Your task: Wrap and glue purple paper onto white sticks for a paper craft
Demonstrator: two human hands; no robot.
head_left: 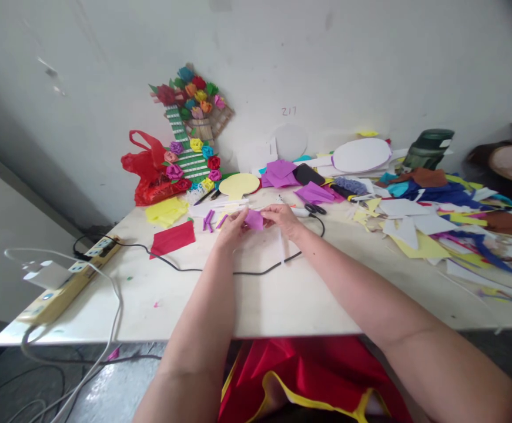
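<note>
A small purple piece of paper [254, 220] is stretched between my two hands above the white table. My left hand [234, 228] pinches its left edge. On its right edge, the fingers of my right hand [281, 218] are closed. Several rolled purple paper strips [208, 220] lie just left of my left hand. Beyond my right hand rests a white tool [300, 212] with a black cord, partly hidden by the hand, and black-handled scissors [315, 208]. A white stick [281, 247] lies beneath my right wrist.
Red [174, 239] and yellow [166, 210] paper sheets lie at left, near a power strip [68, 286] with cables. Paper-flower decorations [191, 138] lean on the wall beside a red bag [147, 170]. Paper scraps [432, 217] and a dark bottle [428, 150] occupy the right.
</note>
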